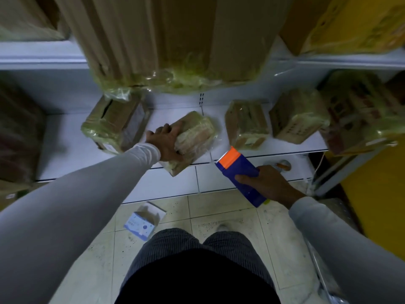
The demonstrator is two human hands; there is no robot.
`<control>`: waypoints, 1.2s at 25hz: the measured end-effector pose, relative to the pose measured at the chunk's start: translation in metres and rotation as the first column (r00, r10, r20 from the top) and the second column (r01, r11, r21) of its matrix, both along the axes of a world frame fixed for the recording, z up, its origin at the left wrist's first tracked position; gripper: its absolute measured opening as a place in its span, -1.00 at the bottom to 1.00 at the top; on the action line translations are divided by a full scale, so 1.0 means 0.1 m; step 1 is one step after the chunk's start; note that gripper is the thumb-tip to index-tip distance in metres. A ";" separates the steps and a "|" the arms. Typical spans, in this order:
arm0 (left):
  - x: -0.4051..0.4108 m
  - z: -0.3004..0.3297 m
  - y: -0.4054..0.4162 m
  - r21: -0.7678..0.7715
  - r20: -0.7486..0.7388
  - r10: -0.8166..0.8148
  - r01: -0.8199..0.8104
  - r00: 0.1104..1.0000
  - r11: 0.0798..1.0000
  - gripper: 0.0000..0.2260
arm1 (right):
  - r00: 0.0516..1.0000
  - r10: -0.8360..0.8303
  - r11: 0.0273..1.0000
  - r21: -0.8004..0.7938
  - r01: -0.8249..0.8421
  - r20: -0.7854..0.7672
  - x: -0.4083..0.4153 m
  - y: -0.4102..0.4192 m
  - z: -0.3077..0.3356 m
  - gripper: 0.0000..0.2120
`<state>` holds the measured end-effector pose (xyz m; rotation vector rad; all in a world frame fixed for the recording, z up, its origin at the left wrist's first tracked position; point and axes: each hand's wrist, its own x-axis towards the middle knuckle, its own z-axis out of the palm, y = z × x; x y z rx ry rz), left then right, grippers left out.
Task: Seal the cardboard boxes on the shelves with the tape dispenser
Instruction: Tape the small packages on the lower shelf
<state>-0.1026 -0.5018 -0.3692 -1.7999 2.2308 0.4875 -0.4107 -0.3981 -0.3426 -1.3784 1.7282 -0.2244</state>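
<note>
A small cardboard box (197,137) wrapped in shiny tape lies tilted at the front edge of the white lower shelf (72,145). My left hand (166,142) grips its left side. My right hand (265,185) holds a blue tape dispenser (240,176) with an orange head, its toothed edge pointing up towards the box's lower right corner. A thin clear strip of tape seems to run between dispenser and box.
More taped boxes stand on the same shelf: one left (114,126), two right (246,125) (295,116). A big wrapped carton (175,40) overhangs from the shelf above. A small blue-and-white open box (144,220) lies on the tiled floor. A yellow wall is at right.
</note>
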 end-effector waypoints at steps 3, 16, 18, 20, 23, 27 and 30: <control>-0.21 -0.03 -0.04 -0.009 -0.047 -0.114 0.114 0.992 0.993 -0.04 | 1.000 0.006 1.000 0.005 -0.006 -0.025 -0.14 -0.03 -0.04 -0.57; -0.06 -0.11 0.13 -0.096 0.102 -0.138 0.148 0.985 0.984 -0.34 | 0.989 0.134 0.991 0.008 -0.135 0.062 -0.04 -0.30 -0.07 -0.67; -0.12 -0.19 0.15 -0.123 0.138 -0.100 0.117 0.985 0.985 -0.33 | 0.986 0.150 0.989 0.006 -0.150 0.073 -0.02 -0.30 -0.06 -0.68; -0.15 -0.22 0.14 -0.168 0.122 -0.059 0.079 0.991 0.983 -0.34 | 0.983 0.166 0.986 -0.013 -0.166 0.082 -0.02 -0.30 -0.03 -0.70; -0.18 -0.24 0.17 -0.193 0.052 -0.004 0.014 0.999 0.981 -0.33 | 0.979 0.173 0.985 -0.039 -0.170 0.110 -0.05 -0.30 0.04 -0.76; -0.14 -0.15 0.25 -0.249 -0.114 -0.007 -0.021 0.994 0.968 -0.29 | 0.975 0.187 0.982 -0.031 -0.185 0.120 -0.06 -0.33 0.09 -0.80; -0.08 0.05 0.33 -0.350 -0.448 -0.135 -0.034 0.884 0.936 -0.58 | 0.961 0.254 0.967 -0.046 -0.250 0.107 -0.02 -0.38 0.16 -0.71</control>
